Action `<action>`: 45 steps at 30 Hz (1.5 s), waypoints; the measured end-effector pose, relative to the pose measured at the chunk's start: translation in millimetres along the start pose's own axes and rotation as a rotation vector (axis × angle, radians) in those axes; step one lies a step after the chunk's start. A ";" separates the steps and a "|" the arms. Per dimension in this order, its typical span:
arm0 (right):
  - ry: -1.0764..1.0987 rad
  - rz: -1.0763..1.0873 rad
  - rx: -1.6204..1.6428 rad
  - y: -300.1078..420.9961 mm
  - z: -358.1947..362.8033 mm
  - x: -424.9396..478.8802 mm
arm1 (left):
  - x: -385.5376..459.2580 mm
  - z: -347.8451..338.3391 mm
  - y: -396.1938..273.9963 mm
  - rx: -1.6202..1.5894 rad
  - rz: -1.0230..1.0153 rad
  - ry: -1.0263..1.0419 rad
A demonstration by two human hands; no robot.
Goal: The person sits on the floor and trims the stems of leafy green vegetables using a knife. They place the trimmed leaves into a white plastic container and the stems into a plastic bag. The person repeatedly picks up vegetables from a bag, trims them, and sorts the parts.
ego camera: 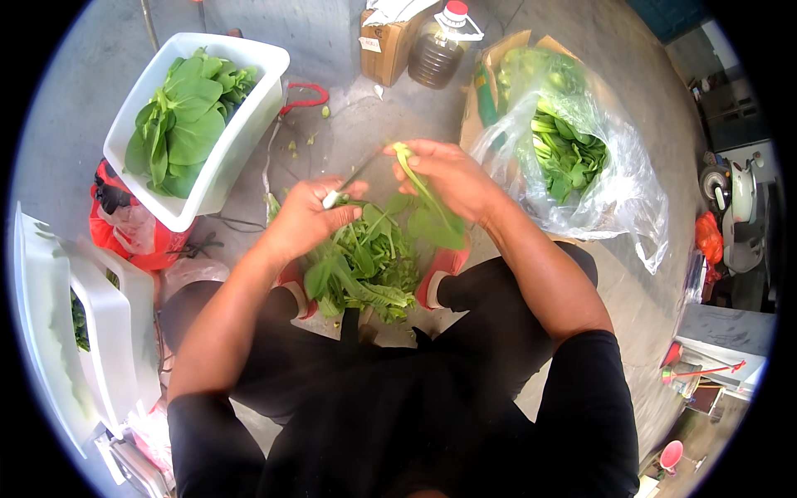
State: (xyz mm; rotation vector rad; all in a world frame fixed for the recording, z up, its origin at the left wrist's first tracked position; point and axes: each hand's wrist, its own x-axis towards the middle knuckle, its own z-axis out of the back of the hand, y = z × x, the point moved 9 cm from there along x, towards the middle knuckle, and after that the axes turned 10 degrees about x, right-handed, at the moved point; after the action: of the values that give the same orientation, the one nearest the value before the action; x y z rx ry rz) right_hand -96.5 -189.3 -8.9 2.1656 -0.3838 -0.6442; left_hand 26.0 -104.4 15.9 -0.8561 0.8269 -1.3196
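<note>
My left hand (317,208) grips a small knife by its white handle (332,198). The thin blade (361,167) slants up towards my other hand, its tip near the stem end there. In my right hand (445,171) is a stalk of leafy greens (416,177), pinched at its pale cut end, with a blurred leaf hanging below. A heap of loose leaves and stems (370,261) lies on the floor between my red shoes, under both hands. To the right, a clear plastic bag (622,199) in a cardboard box holds more of the greens (563,149).
A white plastic tub (240,180) with large green leaves (187,118) stands at left, above a red bag (140,230). More white tubs (103,311) crowd the left edge. Ahead are a cardboard carton (386,53) and a red-capped jug of dark liquid (436,56). A red-handled item (311,90) lies nearby.
</note>
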 end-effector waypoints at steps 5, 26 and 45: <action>0.008 0.010 -0.166 -8.0 -22.0 -4.4 | -10.8 -0.8 -11.2 0.235 -0.074 -0.126; -0.190 -0.050 -0.047 -21.3 -27.5 -19.2 | -23.7 -9.9 40.6 -0.017 0.220 -0.070; -0.237 -0.089 0.389 -41.2 -23.3 -3.0 | -10.5 -32.5 30.3 -0.532 0.450 0.047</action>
State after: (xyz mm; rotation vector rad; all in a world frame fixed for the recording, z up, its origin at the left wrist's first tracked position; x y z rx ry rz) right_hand -83.7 -147.9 -28.1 2.4909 -0.5804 -0.9441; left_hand 10.2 -94.0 -25.7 -0.9744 1.3517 -0.7304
